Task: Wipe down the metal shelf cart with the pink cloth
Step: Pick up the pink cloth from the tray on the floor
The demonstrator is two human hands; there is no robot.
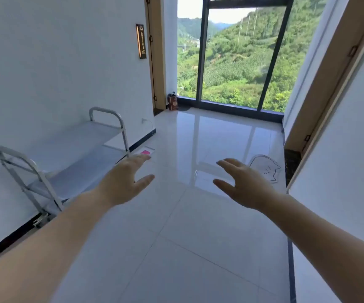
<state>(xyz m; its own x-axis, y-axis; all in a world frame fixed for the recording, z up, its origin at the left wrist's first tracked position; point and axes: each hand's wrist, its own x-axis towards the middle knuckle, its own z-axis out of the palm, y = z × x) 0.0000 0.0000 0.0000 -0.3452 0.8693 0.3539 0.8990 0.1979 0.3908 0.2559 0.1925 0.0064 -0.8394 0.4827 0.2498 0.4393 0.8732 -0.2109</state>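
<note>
Currently, the metal shelf cart stands against the white wall at your 10 o'clock, its two looped handles at either end and its flat shelves bare. The pink cloth lies on the tiled floor just beyond the cart's far end, at your 11 o'clock, partly hidden behind your left hand. Both hands are raised, palms down, fingers extended and spread, gripping nothing. Your right hand sits at 1 o'clock, well apart from the cloth. A tall window fills 12 o'clock.
</note>
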